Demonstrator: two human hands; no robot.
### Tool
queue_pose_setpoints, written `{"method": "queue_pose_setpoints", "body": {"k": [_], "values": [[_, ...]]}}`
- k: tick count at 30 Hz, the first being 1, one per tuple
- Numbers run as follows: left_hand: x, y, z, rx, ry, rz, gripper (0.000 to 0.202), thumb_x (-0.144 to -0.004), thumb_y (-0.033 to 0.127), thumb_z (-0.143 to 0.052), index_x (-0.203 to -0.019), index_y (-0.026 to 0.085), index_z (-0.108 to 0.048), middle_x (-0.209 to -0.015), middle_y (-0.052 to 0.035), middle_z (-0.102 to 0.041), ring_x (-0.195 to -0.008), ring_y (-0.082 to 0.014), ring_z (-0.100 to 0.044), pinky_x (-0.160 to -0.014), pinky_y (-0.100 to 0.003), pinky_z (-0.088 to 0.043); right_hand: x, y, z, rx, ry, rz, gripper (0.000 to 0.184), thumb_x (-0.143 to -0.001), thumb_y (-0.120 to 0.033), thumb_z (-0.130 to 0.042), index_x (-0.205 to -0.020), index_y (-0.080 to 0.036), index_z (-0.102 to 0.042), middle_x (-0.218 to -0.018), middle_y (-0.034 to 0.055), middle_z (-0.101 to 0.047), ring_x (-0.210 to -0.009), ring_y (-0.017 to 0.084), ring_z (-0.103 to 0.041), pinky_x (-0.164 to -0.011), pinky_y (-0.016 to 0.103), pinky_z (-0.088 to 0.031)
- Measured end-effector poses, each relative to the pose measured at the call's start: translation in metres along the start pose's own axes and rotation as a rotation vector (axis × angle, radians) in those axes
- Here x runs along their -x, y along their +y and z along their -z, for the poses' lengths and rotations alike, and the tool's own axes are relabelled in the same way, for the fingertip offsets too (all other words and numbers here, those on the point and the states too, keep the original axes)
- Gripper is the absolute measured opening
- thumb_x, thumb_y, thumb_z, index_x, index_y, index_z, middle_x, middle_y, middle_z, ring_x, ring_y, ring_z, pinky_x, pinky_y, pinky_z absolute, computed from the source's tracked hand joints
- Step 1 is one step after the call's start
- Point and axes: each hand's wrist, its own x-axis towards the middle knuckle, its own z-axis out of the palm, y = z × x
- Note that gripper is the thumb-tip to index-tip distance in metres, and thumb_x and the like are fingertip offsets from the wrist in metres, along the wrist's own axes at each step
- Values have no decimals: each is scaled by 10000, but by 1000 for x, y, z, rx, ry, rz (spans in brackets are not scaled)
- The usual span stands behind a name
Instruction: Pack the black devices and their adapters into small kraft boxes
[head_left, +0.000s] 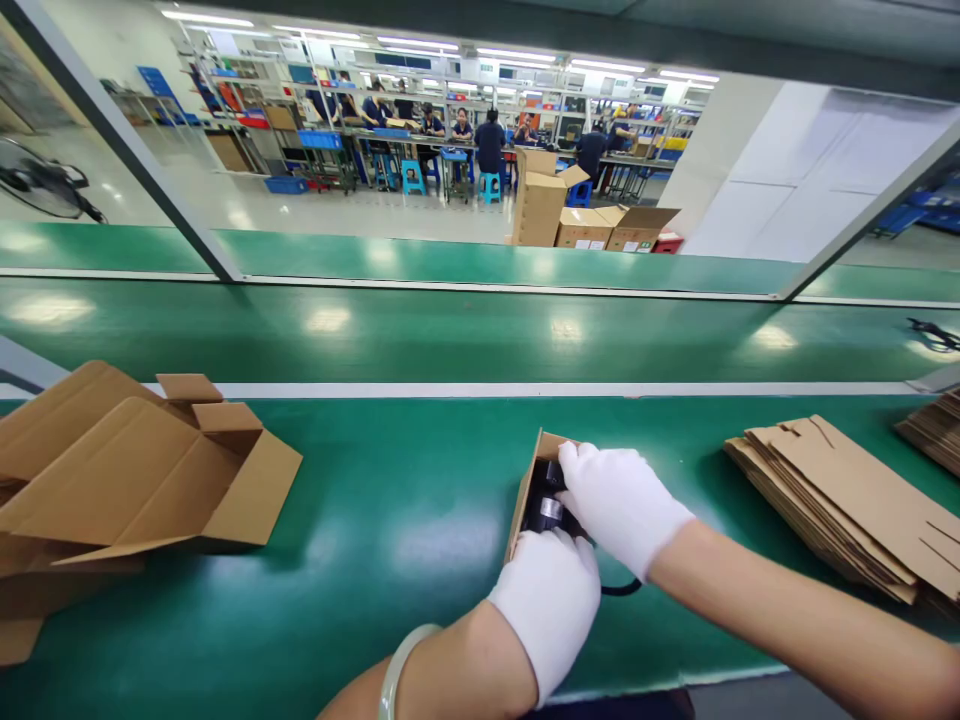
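A small cardboard box (518, 508) stands open on the green work surface, tilted slightly in view. Inside it lies a black device (552, 512) with a silvery label, partly covered by my fingers. My left hand (551, 605), in a white glove, is closed over the near end of the box, its fingertips at the device. At the far right edge of the box, my right hand (626, 505), also white-gloved, is closed with fingers on the rim and reaching inside. A black cable (621, 590) loops out below my right hand. The hands hide the box's right side.
Opened cardboard boxes (150, 480) lie at the left. A stack of flat cardboard (832, 500) sits to the right. Beyond a white rail runs a green belt (450, 335), with a black cord (934, 335) at its right. Metal posts frame the view; people work far behind.
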Motion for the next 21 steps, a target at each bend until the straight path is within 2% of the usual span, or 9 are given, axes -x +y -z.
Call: {"method": "queue_pose_setpoints", "body": {"k": [3, 5, 7, 10, 13, 15, 19, 21], "values": [[2, 1, -1, -10, -44, -9, 160, -730, 44, -485, -862, 67, -572, -637, -115, -585, -513, -231, -595, -394, -304, -462, 20, 8, -10, 180, 151, 44, 209, -809, -28, -429, -916, -131, -577, -752, 99, -593, -634, 275, -627, -510, 327, -448], [2, 3, -4, -9, -35, -21, 167, -719, 35, -472, -853, 70, -566, -644, -116, -580, -515, -226, -589, -390, -296, -455, 19, 9, -14, 233, 165, 49, 243, -764, 25, -412, -849, -136, -573, -695, 88, -577, -599, 273, -617, -466, 300, -418], [1, 4, -8, -7, -29, -9, 171, -721, 36, -463, -850, 68, -570, -649, -117, -580, -509, -222, -583, -385, -295, -449, 9, 6, -15, 241, 154, 66, 233, -742, 39, -413, -805, -124, -568, -674, 104, -577, -587, 277, -615, -438, 285, -396], [-1, 5, -9, -11, -37, 0, 177, -748, 47, -457, -870, 53, -586, -655, -124, -589, -508, -212, -581, -394, -284, -444, -15, -4, -13, 231, 127, 184, 166, -692, 38, -473, -726, -100, -560, -617, 106, -560, -558, 259, -604, -427, 269, -383], [-3, 3, -6, 5, -101, -25, 155, -775, 64, -470, -865, 61, -596, -658, -125, -597, -529, -209, -594, -413, -273, -447, -26, -10, -15, 232, 131, 245, 153, -677, 44, -486, -692, -88, -561, -605, 106, -549, -554, 240, -588, -444, 271, -389], [-3, 0, -4, 27, -141, -26, 150, -788, 67, -463, -865, 69, -591, -673, -126, -603, -546, -216, -601, -422, -285, -460, -21, -8, -21, 225, 183, 259, 173, -716, 36, -459, -758, -78, -581, -677, 124, -567, -571, 232, -580, -461, 285, -404], [1, -9, 3, 103, -216, -41, 161, -810, 56, -422, -882, 79, -565, -709, -117, -601, -586, -234, -600, -431, -318, -478, 2, 9, -36, 105, 423, 407, 283, -772, -14, -439, -1010, -54, -588, -837, 140, -584, -678, 242, -578, -575, 343, -466], [4, -18, 9, 175, -278, -63, 121, -824, 164, -496, -887, 85, -563, -736, -112, -601, -616, -251, -598, -465, -357, -496, 9, 18, -40, 53, 457, 397, 344, -769, -15, -422, -1083, -33, -561, -833, 140, -589, -696, 240, -576, -604, 345, -466]]}}
